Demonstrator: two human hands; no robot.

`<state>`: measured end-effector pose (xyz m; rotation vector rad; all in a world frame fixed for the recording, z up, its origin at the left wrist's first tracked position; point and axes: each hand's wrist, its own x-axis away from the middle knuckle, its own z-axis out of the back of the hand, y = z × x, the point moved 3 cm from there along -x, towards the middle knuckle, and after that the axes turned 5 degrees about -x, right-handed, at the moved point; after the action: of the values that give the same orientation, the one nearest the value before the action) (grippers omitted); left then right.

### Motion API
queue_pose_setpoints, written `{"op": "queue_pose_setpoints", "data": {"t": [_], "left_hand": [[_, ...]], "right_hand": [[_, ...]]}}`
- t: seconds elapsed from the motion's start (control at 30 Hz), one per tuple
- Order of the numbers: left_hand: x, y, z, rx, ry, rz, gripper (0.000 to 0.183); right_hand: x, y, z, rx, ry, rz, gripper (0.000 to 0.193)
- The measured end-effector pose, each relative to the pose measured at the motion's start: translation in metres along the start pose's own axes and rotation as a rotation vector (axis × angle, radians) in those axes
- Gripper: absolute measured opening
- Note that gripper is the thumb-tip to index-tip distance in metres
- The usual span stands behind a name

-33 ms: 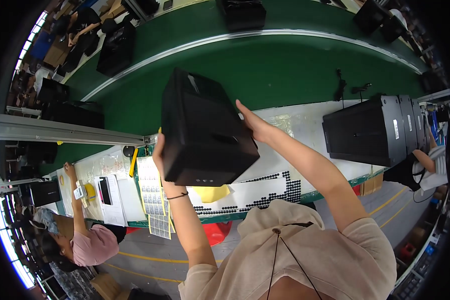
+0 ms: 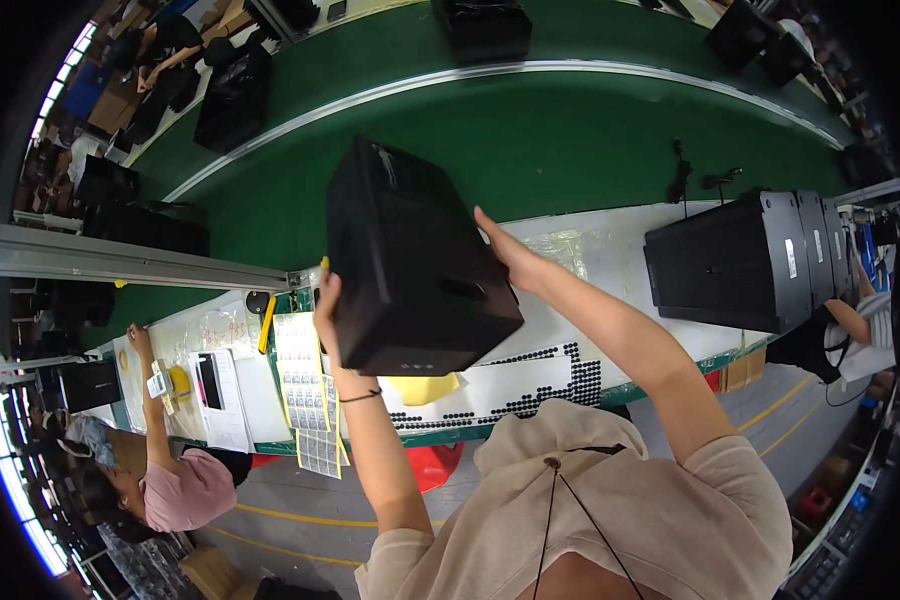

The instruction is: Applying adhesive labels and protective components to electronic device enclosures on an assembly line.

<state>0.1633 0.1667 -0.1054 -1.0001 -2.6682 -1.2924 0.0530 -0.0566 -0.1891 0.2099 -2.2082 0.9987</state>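
Between my two hands a black box-shaped cabinet [image 2: 410,260] is held up tilted over the bench. A slot-like recess shows on its side, with a few small marks near its lower edge. My left hand [image 2: 328,308] presses against its left side, a dark band round the wrist. On the cabinet's right side lies my right hand [image 2: 508,255], thumb pointing up; its other fingers are partly hidden. Below the cabinet are a yellow sheet [image 2: 420,388] and a white sheet with rows of black round dots [image 2: 587,378]. Label sheets [image 2: 307,375] hang over the bench edge beside my left forearm.
Several black cabinets [image 2: 720,262] stand in a row at the right, with black cables [image 2: 681,180] behind them. A metal rail [image 2: 150,265] crosses at the left. A co-worker in a pink top [image 2: 192,490] sits at the left; another person [image 2: 850,335] is at the right.
The cabinet has turned slightly and shifted a little to the right in my hands. Its lower marked face shows less than before. Both hands stay on it.
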Motion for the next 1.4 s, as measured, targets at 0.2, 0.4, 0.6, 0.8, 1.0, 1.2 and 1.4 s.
{"op": "queue_pose_setpoints", "data": {"t": [0.2,0.4,0.6,0.8,1.0,1.2,1.4], "left_hand": [[0.062,-0.043,-0.02,-0.393,-0.012,-0.233,0.099],[0.077,-0.061,-0.071,-0.776,0.023,-0.646,0.13],[0.117,-0.118,-0.044,-0.977,-0.114,-0.623,0.142],[0.154,-0.118,-0.037,-1.18,-0.217,-0.533,0.122],[0.21,-0.005,-0.13,-1.084,-0.196,-1.117,0.026],[0.254,0.067,-0.252,-0.758,-1.022,-0.852,0.02],[0.263,0.069,-0.236,-0.713,-0.992,-0.844,0.022]], "right_hand": [[0.019,0.021,0.031,-0.007,-0.069,0.178,0.082],[0.064,-0.026,0.002,0.036,-0.032,0.563,0.073],[0.056,-0.008,0.061,0.402,0.074,0.823,0.054],[0.086,-0.005,0.086,0.386,0.26,0.778,0.053],[0.242,-0.043,0.029,-0.021,0.369,1.226,0.06],[0.431,-0.038,-0.037,-0.323,-0.368,1.756,0.053],[0.453,-0.036,-0.059,-0.226,-0.572,1.915,0.04]]}}
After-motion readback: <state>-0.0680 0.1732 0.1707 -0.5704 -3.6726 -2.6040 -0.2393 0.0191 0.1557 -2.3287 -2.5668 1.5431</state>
